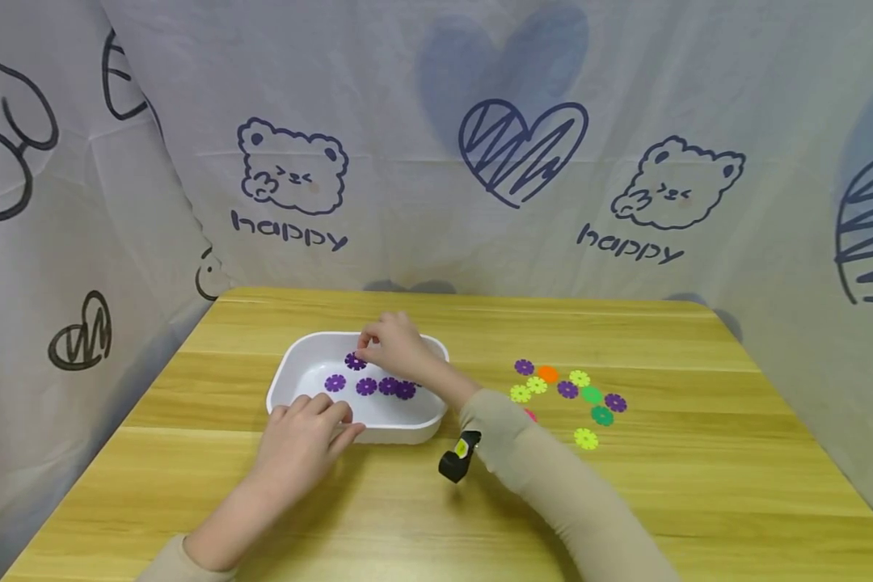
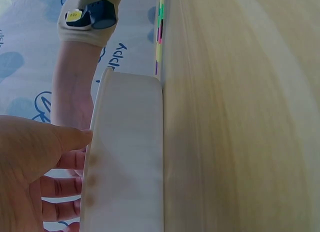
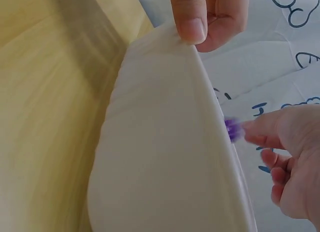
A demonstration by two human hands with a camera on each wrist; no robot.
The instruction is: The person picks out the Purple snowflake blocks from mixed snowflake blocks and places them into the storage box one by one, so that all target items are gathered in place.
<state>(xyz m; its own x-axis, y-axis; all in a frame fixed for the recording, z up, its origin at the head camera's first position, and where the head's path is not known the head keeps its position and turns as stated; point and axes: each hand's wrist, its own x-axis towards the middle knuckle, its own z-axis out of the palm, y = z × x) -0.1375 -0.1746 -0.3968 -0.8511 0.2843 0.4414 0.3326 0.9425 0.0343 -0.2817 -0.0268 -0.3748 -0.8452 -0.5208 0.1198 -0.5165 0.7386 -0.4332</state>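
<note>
A white plastic basin stands on the table. My left hand grips its near rim, with the thumb outside and the fingers over the inner side. My right hand reaches over the basin and pinches a purple snowflake disc between thumb and fingertips, level with the rim in the right wrist view. Several notched purple snowflake discs lie in the basin below, one more purple disc to their left.
Right of the basin, loose discs lie scattered on the wooden table: a yellow disc, a green disc, an orange disc, several purple ones. A black wrist camera sits at my right sleeve. Printed cloth hangs behind.
</note>
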